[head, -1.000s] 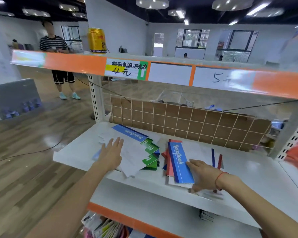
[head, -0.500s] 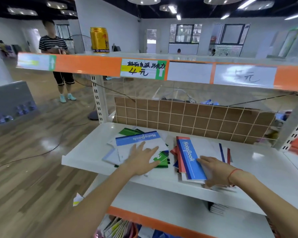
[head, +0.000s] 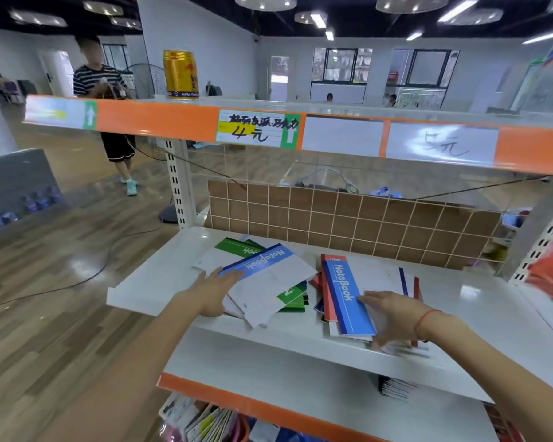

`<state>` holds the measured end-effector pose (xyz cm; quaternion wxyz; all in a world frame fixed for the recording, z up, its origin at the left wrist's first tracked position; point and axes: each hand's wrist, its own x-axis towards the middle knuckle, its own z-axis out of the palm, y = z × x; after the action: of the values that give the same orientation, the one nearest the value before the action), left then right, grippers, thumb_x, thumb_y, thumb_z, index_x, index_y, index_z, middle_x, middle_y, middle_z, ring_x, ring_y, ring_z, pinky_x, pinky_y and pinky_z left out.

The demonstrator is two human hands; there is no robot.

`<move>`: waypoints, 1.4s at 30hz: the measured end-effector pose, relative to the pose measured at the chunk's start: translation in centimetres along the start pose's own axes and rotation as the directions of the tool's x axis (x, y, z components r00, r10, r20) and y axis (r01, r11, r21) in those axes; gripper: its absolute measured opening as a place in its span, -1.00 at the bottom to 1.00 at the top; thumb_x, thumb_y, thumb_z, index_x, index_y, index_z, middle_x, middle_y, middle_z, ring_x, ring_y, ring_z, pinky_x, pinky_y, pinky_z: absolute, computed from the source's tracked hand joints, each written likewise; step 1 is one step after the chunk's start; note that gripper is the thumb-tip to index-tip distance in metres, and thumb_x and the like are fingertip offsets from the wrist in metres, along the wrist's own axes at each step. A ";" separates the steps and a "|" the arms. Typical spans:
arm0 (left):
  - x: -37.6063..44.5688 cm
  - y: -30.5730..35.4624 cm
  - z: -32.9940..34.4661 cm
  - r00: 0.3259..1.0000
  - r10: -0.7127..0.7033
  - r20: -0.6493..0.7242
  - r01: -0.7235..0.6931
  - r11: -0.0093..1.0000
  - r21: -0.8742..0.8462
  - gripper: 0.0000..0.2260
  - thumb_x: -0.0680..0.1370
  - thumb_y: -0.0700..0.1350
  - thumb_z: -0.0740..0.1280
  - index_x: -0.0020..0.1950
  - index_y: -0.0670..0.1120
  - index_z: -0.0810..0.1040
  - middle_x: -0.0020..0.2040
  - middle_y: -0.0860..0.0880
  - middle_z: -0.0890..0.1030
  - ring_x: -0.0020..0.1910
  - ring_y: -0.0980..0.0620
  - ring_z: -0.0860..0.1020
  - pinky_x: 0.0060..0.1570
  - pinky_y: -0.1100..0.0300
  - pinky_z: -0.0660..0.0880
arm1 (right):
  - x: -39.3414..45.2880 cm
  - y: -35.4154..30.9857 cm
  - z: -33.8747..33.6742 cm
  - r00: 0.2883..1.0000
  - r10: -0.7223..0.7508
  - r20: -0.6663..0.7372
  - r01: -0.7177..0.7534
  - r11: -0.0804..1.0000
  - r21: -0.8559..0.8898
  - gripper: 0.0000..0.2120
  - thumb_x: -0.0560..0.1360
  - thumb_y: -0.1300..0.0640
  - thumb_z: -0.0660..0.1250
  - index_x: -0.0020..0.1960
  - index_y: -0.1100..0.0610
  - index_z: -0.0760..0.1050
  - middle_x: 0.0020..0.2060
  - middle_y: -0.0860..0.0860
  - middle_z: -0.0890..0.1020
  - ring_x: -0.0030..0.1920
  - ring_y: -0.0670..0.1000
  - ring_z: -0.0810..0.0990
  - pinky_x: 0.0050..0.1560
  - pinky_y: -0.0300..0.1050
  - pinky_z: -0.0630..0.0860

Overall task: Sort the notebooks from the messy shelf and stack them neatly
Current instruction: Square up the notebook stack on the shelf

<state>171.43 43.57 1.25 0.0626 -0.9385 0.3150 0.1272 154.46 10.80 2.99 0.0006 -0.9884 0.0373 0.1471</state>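
Observation:
Two loose piles of notebooks lie on the white shelf (head: pixel 147 291). The left pile (head: pixel 268 282) has a blue-and-white notebook on top of green ones, fanned out and skewed. My left hand (head: pixel 213 290) rests flat on its left edge with straight fingers. The right pile (head: pixel 348 301) has a blue "NoteBook" cover on top of red and white ones, overhanging the shelf's front edge. My right hand (head: pixel 393 314) lies on that pile's right side, fingers spread and blurred at the front edge.
A brown tiled mesh panel (head: pixel 348 221) backs the shelf. The orange-edged upper shelf (head: pixel 157 124) overhangs, with a gold can (head: pixel 181 74) on it. A lower shelf (head: pixel 300 378) holds a dark stack (head: pixel 396 389). A person (head: pixel 104 100) stands at the far left.
The left pile has been turned and pushed toward the back, so the blue notebook now lies on top at an angle. My right hand has stayed on the right pile, shifting slightly.

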 end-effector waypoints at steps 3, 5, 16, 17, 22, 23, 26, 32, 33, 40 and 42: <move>0.0 0.2 0.2 0.999 0.013 -0.044 -0.012 0.999 0.036 -0.24 0.51 -0.26 0.23 0.56 0.04 -0.15 0.57 0.01 -0.02 0.53 -0.07 -0.08 0.47 -0.12 -0.10 | 0.0 0.0 0.0 1.000 0.002 0.007 -0.002 1.000 0.002 -0.11 0.34 -0.21 0.43 0.50 -0.05 0.05 0.45 -0.06 0.25 0.41 0.02 0.26 0.35 -0.03 0.36; 0.1 0.6 0.0 0.993 0.039 -0.108 -0.029 0.996 0.087 -0.26 0.50 -0.21 0.25 0.56 0.07 -0.09 0.52 -0.03 0.12 0.51 -0.08 0.03 0.46 -0.11 -0.07 | -0.1 0.0 0.0 1.000 0.005 0.011 -0.005 1.000 0.003 -0.11 0.34 -0.21 0.43 0.51 -0.05 0.04 0.47 -0.05 0.22 0.43 0.03 0.23 0.37 -0.02 0.35; -0.8 3.5 -0.2 0.992 0.096 -0.085 -0.109 0.980 -0.167 -0.43 0.51 -0.04 0.30 0.47 -0.09 0.20 0.49 -0.07 0.21 0.40 -0.05 0.26 0.34 0.14 0.25 | -0.4 -0.1 -0.1 1.000 -0.022 0.017 0.022 1.000 0.000 -0.18 0.39 -0.24 0.38 0.50 -0.05 0.08 0.42 -0.05 0.30 0.39 0.03 0.29 0.31 -0.04 0.39; -1.0 3.9 -0.2 0.994 0.090 -0.069 -0.103 0.973 -0.205 -0.42 0.50 -0.03 0.31 0.46 -0.10 0.20 0.45 -0.08 0.26 0.36 -0.04 0.30 0.29 0.14 0.33 | -0.3 -0.1 0.0 0.999 -0.030 0.014 0.031 1.000 -0.005 -0.19 0.39 -0.24 0.37 0.50 -0.04 0.09 0.41 -0.05 0.31 0.38 0.03 0.31 0.30 -0.06 0.39; -1.6 4.9 -0.5 0.992 0.123 -0.018 -0.124 0.975 -0.183 -0.27 0.50 0.08 0.30 0.56 0.04 -0.01 0.54 -0.06 0.02 0.50 -0.07 0.10 0.42 0.08 0.21 | -0.3 0.0 0.1 0.998 -0.056 0.012 0.056 0.998 -0.002 -0.26 0.44 -0.20 0.35 0.49 -0.03 0.12 0.34 -0.05 0.38 0.30 0.01 0.36 0.21 -0.11 0.42; -1.6 5.0 -0.5 0.993 0.114 0.003 -0.112 0.979 -0.171 -0.26 0.49 0.10 0.30 0.56 0.06 -0.03 0.55 -0.06 -0.03 0.51 -0.07 0.07 0.42 0.07 0.21 | -0.3 -0.1 0.1 0.998 -0.063 0.014 0.063 0.998 0.004 -0.28 0.45 -0.19 0.34 0.50 -0.03 0.12 0.34 -0.05 0.38 0.30 0.01 0.36 0.21 -0.12 0.42; -2.0 5.2 -0.5 0.993 0.098 0.060 -0.090 0.989 -0.118 -0.20 0.48 0.07 0.33 0.56 0.08 -0.10 0.56 -0.04 -0.14 0.53 -0.07 -0.01 0.42 0.05 0.21 | -0.7 0.0 0.0 0.996 -0.089 0.029 0.088 0.995 0.047 -0.37 0.51 -0.13 0.28 0.49 -0.01 0.14 0.36 -0.03 0.37 0.31 0.00 0.36 0.25 -0.11 0.40; -2.6 5.9 0.0 0.996 0.091 0.008 -0.090 0.994 -0.069 -0.30 0.54 -0.06 0.31 0.56 0.09 -0.02 0.53 -0.06 -0.01 0.49 -0.10 0.12 0.36 0.08 0.29 | -2.3 0.2 0.6 0.991 -0.132 -0.039 0.134 0.988 0.076 -0.52 0.61 0.02 0.15 0.50 0.01 0.14 0.38 0.03 0.37 0.33 0.05 0.38 0.33 -0.07 0.36; -2.7 6.1 -0.1 0.995 0.096 0.006 -0.096 0.994 -0.060 -0.32 0.55 -0.07 0.31 0.55 0.09 0.00 0.53 -0.05 0.02 0.47 -0.10 0.16 0.35 0.08 0.31 | -2.5 0.2 1.0 0.990 -0.129 -0.057 0.133 0.989 0.070 -0.53 0.62 0.03 0.13 0.50 0.01 0.13 0.37 0.05 0.36 0.32 0.06 0.38 0.31 -0.07 0.38; -4.0 7.7 0.6 0.998 0.061 0.004 -0.060 0.998 -0.019 -0.47 0.62 -0.02 0.16 0.56 0.02 0.03 0.51 -0.15 0.08 0.46 -0.15 0.17 0.40 0.05 0.22 | -5.3 0.0 2.1 0.928 -0.155 -0.337 0.153 0.988 -0.034 -0.49 0.56 0.25 0.14 0.49 0.04 0.19 0.33 0.08 0.45 0.24 0.10 0.47 0.17 -0.16 0.39; -4.6 8.5 1.4 0.999 0.039 -0.032 -0.039 0.999 -0.003 -0.51 0.66 -0.07 0.08 0.56 -0.02 0.00 0.54 -0.20 -0.03 0.51 -0.18 0.01 0.46 0.00 0.09 | -6.5 -0.2 1.9 0.853 -0.213 -0.476 0.227 0.973 -0.028 -0.51 0.48 0.31 0.27 0.40 0.13 0.36 0.18 0.13 0.56 0.11 0.15 0.56 0.06 -0.13 0.47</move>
<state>162.46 39.76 0.85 0.0535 -0.9342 0.3339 0.1138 147.73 11.49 3.09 0.0226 -0.9917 -0.0748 -0.1017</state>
